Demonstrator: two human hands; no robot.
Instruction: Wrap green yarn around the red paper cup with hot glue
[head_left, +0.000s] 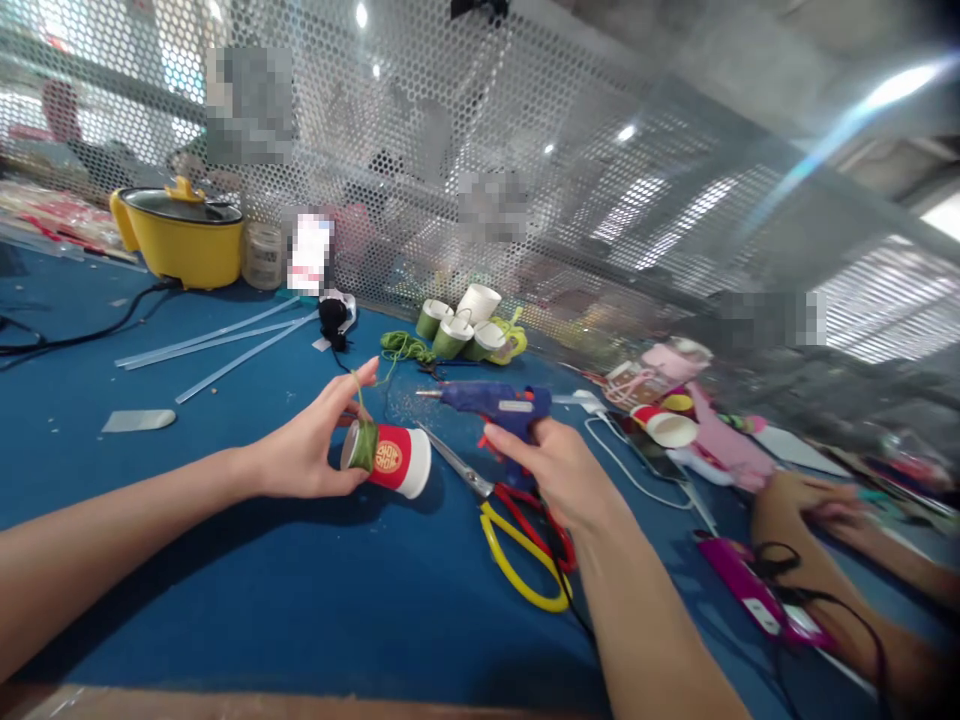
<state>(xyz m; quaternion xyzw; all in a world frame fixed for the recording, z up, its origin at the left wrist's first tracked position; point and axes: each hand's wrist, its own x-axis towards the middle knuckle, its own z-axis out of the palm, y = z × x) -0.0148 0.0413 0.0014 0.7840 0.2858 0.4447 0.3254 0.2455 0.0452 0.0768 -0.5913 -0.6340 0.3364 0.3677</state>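
Observation:
My left hand (311, 445) grips a red paper cup (390, 460) lying sideways just above the blue table (262, 580). Green cord is wound round the cup's base end, and a strand runs up past my forefinger. My right hand (559, 470) is closed on the handle of a blue glue gun (499, 402), whose nozzle points left toward the cup from a short distance away. Scissors with yellow and red handles (517, 540) lie on the table under my right wrist.
Several green-wrapped cups (461, 330) and loose green cord (401, 347) sit by the perforated metal screen (525, 150). A yellow electric pot (180, 235) stands far left, with clear glue sticks (225, 345) nearby. Another person's arm (825, 560) rests at right beside a magenta tool (750, 590).

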